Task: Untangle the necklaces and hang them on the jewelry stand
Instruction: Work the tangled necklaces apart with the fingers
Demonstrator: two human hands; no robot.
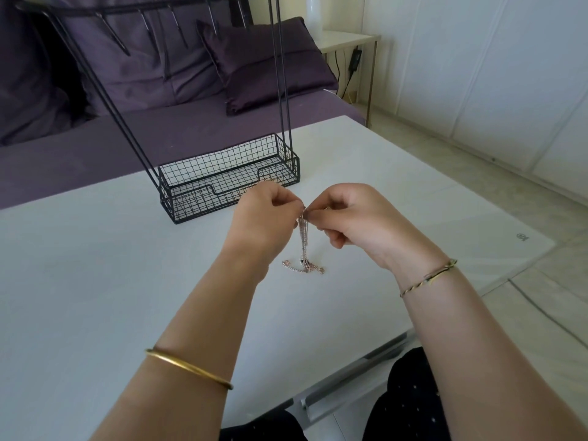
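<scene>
Both hands working a knot in the necklaces, just in front of the jewelry stand.

The left hand (270, 211) and right hand (346, 214) each pinch the top of the necklaces (303, 246), fingertips almost touching, probably to pick strands apart. Lifted this way, the chains hang straight, their lower ends pooled on the tabletop (95, 265). The jewelry stand (229, 176) sits close behind, its hooks bare.

Left hand (267, 214) and right hand (353, 218) close together, fingers curled, seemingly in pinch.
</scene>
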